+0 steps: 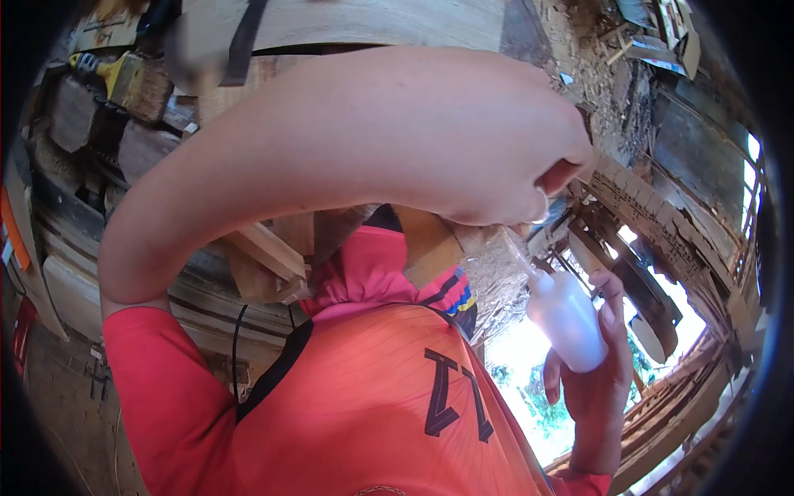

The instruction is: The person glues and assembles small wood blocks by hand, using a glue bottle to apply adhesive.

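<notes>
My right hand (608,355) is wrapped round a white plastic squeeze bottle (571,322), which tilts with its thin clear nozzle (517,252) pointing up and left. My left arm reaches across the view in front of my body. Its hand, my left hand (554,161), is curled closed right at the nozzle's tip. A small pale bit shows by those fingers, and I cannot tell what they hold. Below the arm, a light wooden piece (269,252) stands close to my orange-red shirt.
A yellow and black power tool (116,74) lies at the upper left among wooden blocks. A wide pale board (380,23) runs along the top. Wood scraps and shavings (608,103) cover the upper right, with stacked planks (691,413) at the lower right.
</notes>
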`<action>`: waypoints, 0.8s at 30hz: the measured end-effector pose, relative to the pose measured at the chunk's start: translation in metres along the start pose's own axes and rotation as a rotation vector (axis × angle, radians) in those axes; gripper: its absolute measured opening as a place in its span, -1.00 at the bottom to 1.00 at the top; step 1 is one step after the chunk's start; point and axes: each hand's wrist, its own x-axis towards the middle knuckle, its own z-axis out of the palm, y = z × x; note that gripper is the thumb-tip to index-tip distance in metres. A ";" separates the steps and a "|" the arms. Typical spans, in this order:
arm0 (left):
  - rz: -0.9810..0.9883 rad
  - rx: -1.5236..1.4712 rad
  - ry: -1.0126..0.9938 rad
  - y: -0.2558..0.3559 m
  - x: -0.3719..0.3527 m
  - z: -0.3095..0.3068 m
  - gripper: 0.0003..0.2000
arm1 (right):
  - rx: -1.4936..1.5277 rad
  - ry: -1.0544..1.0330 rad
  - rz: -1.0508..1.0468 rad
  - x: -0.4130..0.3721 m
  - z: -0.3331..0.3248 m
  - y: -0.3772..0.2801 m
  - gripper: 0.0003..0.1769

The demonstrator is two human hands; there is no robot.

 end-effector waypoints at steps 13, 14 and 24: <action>0.091 0.050 0.063 -0.003 0.007 0.004 -0.70 | -0.175 -0.013 -0.428 -0.012 -0.009 0.032 -0.12; 0.111 0.039 0.071 -0.004 0.007 0.005 -0.70 | -0.236 0.028 -0.470 -0.014 -0.007 0.033 -0.12; -0.023 -0.018 -0.186 0.028 0.001 -0.032 -0.73 | -0.885 0.293 -0.951 -0.017 -0.006 0.031 -0.10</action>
